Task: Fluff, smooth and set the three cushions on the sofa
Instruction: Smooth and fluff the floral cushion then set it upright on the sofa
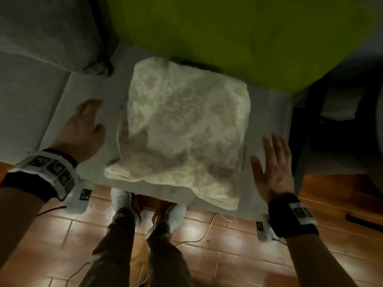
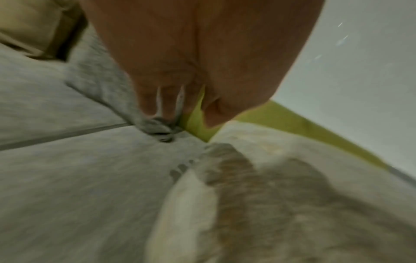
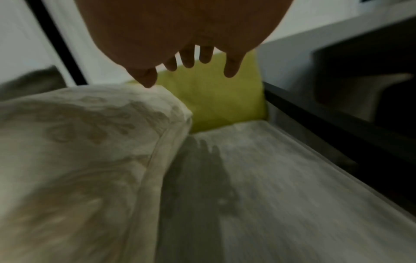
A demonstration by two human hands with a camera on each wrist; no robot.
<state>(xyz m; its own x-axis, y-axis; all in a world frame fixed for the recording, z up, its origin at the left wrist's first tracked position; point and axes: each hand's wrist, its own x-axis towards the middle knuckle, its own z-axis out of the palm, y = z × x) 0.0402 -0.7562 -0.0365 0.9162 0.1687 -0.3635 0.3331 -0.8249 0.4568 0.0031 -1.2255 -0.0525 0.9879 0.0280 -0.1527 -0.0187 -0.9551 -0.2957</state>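
Item: cream patterned cushion (image 1: 184, 129). It lies flat on the grey sofa seat (image 1: 87, 88), its near corner overhanging the seat's front edge, its far edge close against the green cushion (image 1: 238, 34) that stands at the seat's back edge. A grey cushion (image 1: 51, 32) sits at the back left corner of the seat.

Item: my left hand (image 1: 85, 129). Released, fingers relaxed, holding nothing, just beside the cream cushion's left edge. It looks raised off the seat; this view is blurred, so I cannot tell for certain.

Item: my right hand (image 1: 273, 164). Released, fingers spread and straight, holding nothing, just beside the cushion's right edge near the seat's front right corner. The right wrist view shows the fingers (image 3: 188, 58) clear of the fabric, with their shadow on the seat below.

Step in hand, as I judge it: fluffing the cream cushion, both hands parted either side of it, as for a clap inward or a two-sided pick-up.

Next move calls for: both palms meeting the two side edges together and evenly, so the filling plumps toward the middle and the cushion does not slide off the front edge; then a flat stroke across the top, and standing it against the back.
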